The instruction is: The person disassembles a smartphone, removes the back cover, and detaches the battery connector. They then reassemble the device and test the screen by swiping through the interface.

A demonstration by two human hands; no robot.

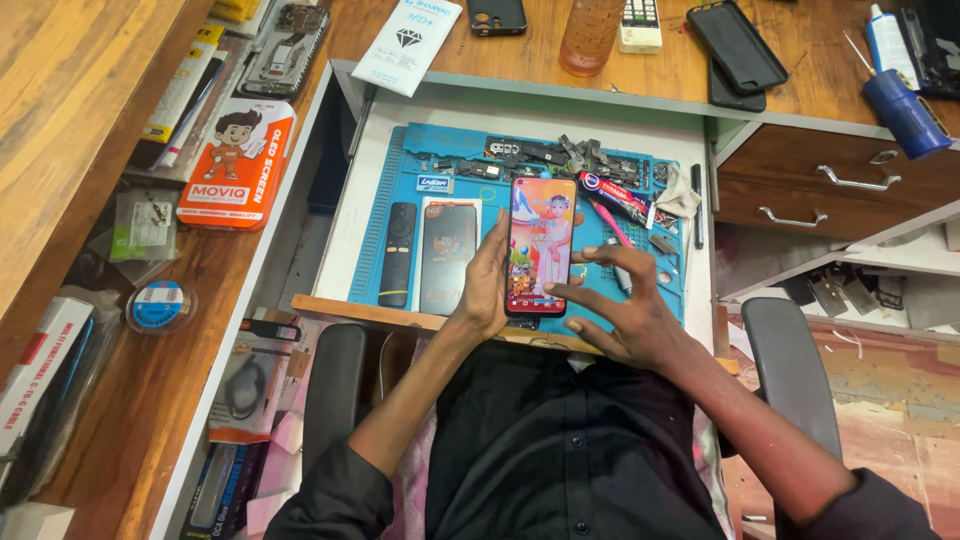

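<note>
the left hand [487,285] hides the phone's [541,243] left edge; its lower end blocks part of the mat [400,190]. small parts [545,155] there are too tiny to tell. the top edge crops the bottle [590,35].

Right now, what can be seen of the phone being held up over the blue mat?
The phone is a slim dark-framed slab, screen lit with a colourful cartoon picture in pink, orange and blue. It stands upright, long side vertical, above the blue mat. The left hand grips its left edge from behind, while the right hand touches the lower screen with the thumb. Its back is hidden.
</note>
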